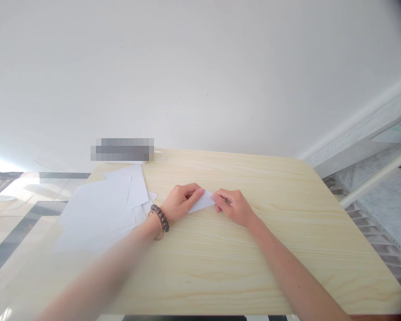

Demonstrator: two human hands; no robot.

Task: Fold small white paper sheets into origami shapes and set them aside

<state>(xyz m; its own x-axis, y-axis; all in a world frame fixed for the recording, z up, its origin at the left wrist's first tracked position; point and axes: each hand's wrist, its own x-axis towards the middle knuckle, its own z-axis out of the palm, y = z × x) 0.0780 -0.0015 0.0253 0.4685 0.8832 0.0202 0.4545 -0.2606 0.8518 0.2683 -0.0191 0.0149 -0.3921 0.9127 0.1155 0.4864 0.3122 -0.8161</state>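
Note:
A small piece of white paper (203, 201), narrow and pointed in shape, is held over the middle of the table. My left hand (183, 200) is closed on its left part, with the thumb lying on top. At the paper's right end, my right hand (233, 205) pinches the tip between thumb and fingers. Both hands cover parts of the paper, so its full outline is hidden. A dark bead bracelet (161, 217) and a thin copper-coloured bangle circle my left wrist.
Several white paper sheets (100, 205) lie spread and overlapping on the table's left side. Behind them, near the wall, sits a blurred-out object (123, 150) with a white cord (161, 154) beside it. The pale wooden table (274, 178) stands against a white wall (200, 80).

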